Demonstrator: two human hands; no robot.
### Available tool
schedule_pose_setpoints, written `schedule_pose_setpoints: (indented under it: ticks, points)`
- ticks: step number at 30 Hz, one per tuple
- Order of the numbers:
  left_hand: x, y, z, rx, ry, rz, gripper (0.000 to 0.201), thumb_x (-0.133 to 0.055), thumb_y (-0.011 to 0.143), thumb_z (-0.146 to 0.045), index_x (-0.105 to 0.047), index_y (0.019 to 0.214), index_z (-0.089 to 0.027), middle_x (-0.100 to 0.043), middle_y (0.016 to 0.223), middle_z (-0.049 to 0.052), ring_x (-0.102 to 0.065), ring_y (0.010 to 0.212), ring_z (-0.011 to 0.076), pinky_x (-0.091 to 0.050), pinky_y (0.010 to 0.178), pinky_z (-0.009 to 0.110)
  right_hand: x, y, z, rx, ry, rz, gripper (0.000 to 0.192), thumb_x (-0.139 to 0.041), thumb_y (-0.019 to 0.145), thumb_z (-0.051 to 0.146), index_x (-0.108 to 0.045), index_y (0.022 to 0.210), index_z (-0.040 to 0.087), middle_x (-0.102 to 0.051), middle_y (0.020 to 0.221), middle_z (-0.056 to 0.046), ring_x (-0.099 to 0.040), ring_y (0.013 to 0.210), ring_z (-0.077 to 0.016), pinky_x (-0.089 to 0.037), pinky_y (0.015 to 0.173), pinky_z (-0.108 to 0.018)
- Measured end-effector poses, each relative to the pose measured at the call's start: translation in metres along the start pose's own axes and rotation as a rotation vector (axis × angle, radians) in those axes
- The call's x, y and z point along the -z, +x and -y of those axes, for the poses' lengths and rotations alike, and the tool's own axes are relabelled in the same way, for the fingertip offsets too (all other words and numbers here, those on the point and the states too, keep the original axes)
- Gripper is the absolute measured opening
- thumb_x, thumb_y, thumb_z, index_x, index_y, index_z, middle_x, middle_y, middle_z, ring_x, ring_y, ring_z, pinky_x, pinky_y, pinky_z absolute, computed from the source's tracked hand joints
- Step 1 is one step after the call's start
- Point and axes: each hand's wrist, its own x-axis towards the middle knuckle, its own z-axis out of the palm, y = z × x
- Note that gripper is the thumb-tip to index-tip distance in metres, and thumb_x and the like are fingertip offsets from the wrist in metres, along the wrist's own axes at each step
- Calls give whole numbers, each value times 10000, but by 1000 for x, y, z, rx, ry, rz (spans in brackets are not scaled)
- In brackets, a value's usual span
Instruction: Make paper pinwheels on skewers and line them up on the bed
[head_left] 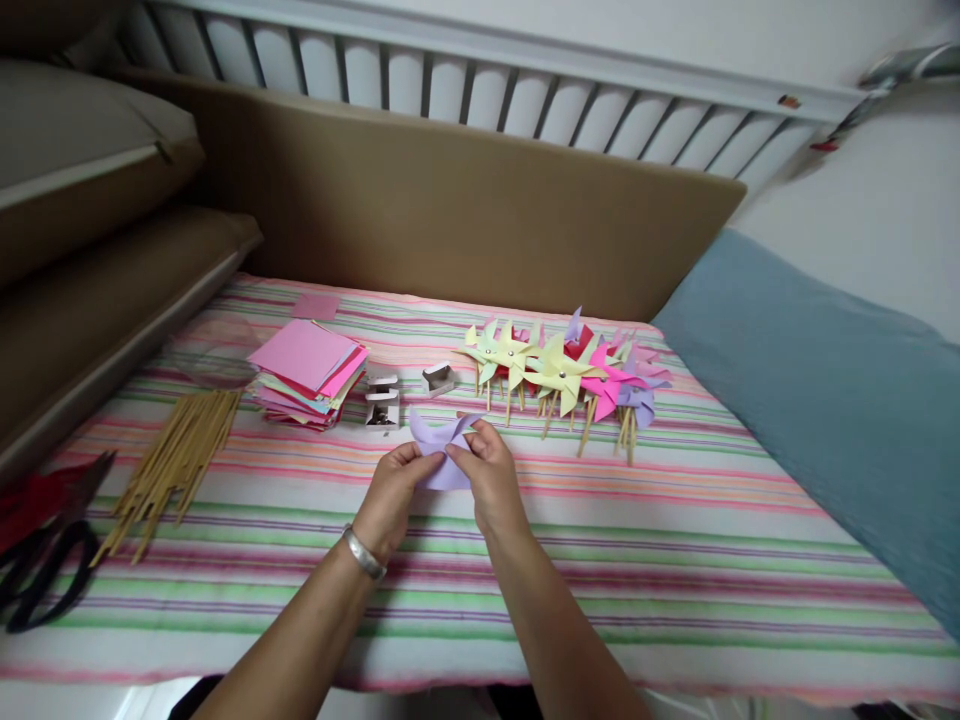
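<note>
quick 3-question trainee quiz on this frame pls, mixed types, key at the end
1. True or false: both hands grip the lilac paper.
2. The wooden sticks lie on which side of the paper stack: A the person's left, B the person's right?
3. Fill in: the finished pinwheels lie on a ______ cloth.

Key: 1 true; 2 A; 3 striped.

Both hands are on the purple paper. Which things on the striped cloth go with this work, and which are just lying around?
In use or part of the work:
left hand and right hand, both pinching the purple paper
paper stack
wooden sticks
small boxes
finished pinwheels

Lying about:
scissors
cushions
blue cover
</note>
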Motion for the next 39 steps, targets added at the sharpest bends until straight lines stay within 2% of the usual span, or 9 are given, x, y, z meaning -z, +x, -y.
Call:
schedule_pose_setpoints:
  ticks: [8, 12, 14, 17, 20, 22, 26, 31, 39]
  points:
    - [-1, 0, -8, 5, -77, -108, 241, -771, 566, -213, -718, 775, -105, -722, 697, 60, -616, 609, 132, -457, 614, 231, -9, -3, -9, 12, 19, 25, 292, -649, 644, 163, -551, 916, 207, -656, 760, 25, -608, 702, -138, -447, 639, -236]
    - [5, 3, -13, 4, -78, -145, 247, -772, 548, -211, -714, 764, -104, -719, 671, 56, -616, 579, 133, -459, 597, 237, -4, -1, -9, -14, -119, 50, 357, -649, 682, 231, -528, 1017, 207, -628, 724, 27, -590, 641, -136, -454, 611, -255]
    - [11, 5, -19, -6, -92, -172, 227, -776, 533, -200, -707, 727, -106, -713, 647, 47, -615, 571, 132, -456, 588, 233, 0, -2, -3, 61, -275, 25, 366, -622, 727, 262, -526, 1076, 208, -618, 742, 14, -588, 646, -143, -467, 606, -270]
    - [20, 8, -30, -18, -138, -229, 191, -782, 497, -170, -690, 655, -113, -698, 606, 28, -606, 553, 123, -448, 576, 223, 6, -6, 6, 331, -558, 30, 258, -562, 788, 238, -590, 1044, 229, -629, 893, -34, -606, 813, -175, -494, 731, -321]
    - [27, 10, -37, -7, -195, -275, 163, -782, 472, -145, -665, 584, -125, -669, 544, 1, -584, 520, 111, -438, 556, 218, 8, -10, 9, 596, -817, 182, 228, -522, 797, 149, -644, 958, 255, -600, 1105, -62, -537, 1065, -214, -431, 927, -395]
    - [31, 12, -39, -6, -223, -276, 163, -781, 471, -139, -662, 581, -125, -667, 543, -1, -583, 526, 112, -440, 565, 222, 8, -11, 5, 681, -948, 294, 303, -507, 783, 111, -630, 1013, 264, -507, 1282, -69, -441, 1204, -242, -379, 993, -449]
    - [35, 16, -37, -2, -240, -237, 169, -769, 496, -134, -680, 637, -110, -681, 585, 16, -598, 559, 127, -456, 604, 241, 4, -12, -10, 736, -1084, 337, 353, -506, 772, 102, -579, 1085, 250, -289, 1466, -65, -262, 1342, -277, -324, 1034, -515]
    - [35, 17, -33, -6, -226, -230, 170, -760, 509, -132, -681, 657, -103, -681, 595, 18, -592, 556, 124, -455, 611, 242, 3, -10, -12, 813, -1073, 228, 194, -477, 815, 103, -610, 901, 215, -417, 1381, -94, -325, 1307, -254, -343, 1024, -486]
    - [33, 16, -32, 10, -188, -233, 192, -772, 487, -137, -680, 654, -114, -688, 592, 20, -602, 547, 135, -451, 594, 245, 8, -5, -5, 835, -1040, 235, 150, -510, 843, 157, -641, 865, 228, -489, 1316, -92, -375, 1273, -242, -363, 1011, -466]
